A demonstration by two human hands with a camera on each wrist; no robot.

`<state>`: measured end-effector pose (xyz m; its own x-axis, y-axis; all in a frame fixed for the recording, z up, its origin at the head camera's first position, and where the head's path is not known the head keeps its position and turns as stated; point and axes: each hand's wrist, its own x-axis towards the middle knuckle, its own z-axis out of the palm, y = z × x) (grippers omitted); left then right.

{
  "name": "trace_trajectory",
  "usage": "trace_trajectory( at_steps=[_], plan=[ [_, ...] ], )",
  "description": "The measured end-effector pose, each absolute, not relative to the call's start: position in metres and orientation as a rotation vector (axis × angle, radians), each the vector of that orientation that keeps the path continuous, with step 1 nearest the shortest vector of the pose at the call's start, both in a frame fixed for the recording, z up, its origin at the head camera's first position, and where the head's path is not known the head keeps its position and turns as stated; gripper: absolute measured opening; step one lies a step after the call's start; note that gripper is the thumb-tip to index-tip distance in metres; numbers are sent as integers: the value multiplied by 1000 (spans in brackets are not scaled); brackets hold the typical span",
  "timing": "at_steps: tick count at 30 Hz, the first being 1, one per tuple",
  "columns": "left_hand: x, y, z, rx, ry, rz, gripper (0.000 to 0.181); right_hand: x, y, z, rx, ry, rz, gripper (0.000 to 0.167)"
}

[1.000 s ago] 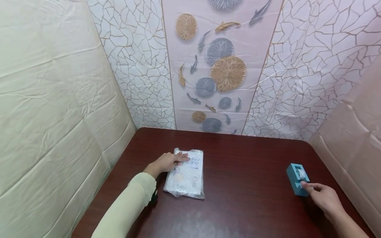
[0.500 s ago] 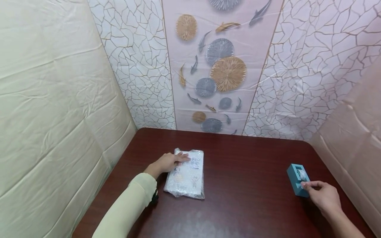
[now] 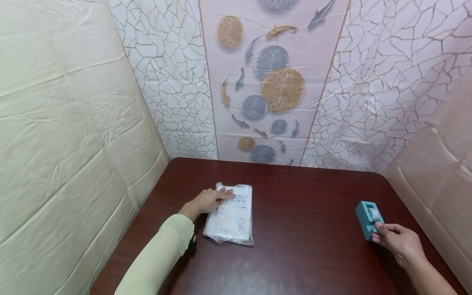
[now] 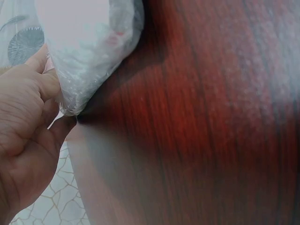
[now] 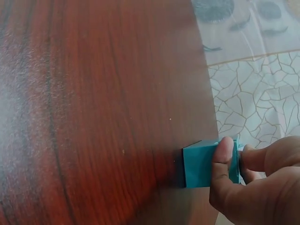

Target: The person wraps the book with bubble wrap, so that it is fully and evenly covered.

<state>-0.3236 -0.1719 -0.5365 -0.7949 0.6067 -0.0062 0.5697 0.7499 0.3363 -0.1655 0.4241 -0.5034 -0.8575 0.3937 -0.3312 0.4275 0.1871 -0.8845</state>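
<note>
A flat white item in bubble wrap [image 3: 232,221] lies left of the table's middle. My left hand [image 3: 206,200] rests on its upper left part, fingers stretched over the top. In the left wrist view, the thumb of my left hand [image 4: 28,112] is at the wrap's edge. Far to the right sits a teal tape dispenser [image 3: 364,221] with a roll of clear tape [image 3: 373,214] in it. My right hand [image 3: 403,246] grips the dispenser's near end. In the right wrist view, a digit of the right hand [image 5: 262,178] lies along the dispenser's side [image 5: 199,166].
The dark red-brown wooden table [image 3: 295,229] has rounded far corners. A patterned cloth [image 3: 273,123] hangs behind it. Padded cream panels [image 3: 73,143] stand along both sides. A dark object [image 3: 191,244] is by the left wrist.
My right hand's fingers have shifted on the tape dispenser, with one now lower at its near corner. The left hand and the wrapped item have stayed in place.
</note>
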Motion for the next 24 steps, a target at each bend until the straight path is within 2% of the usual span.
trace_trajectory(
  at_steps=[12, 24],
  plan=[
    [-320, -170, -532, 875, 2821, 512, 53, -162, 432, -498, 666, 2277, -1841, 37],
    [-321, -170, -536, 852, 2814, 502, 53, -151, 443, -509, 458, 2246, -1892, 30]
  ],
)
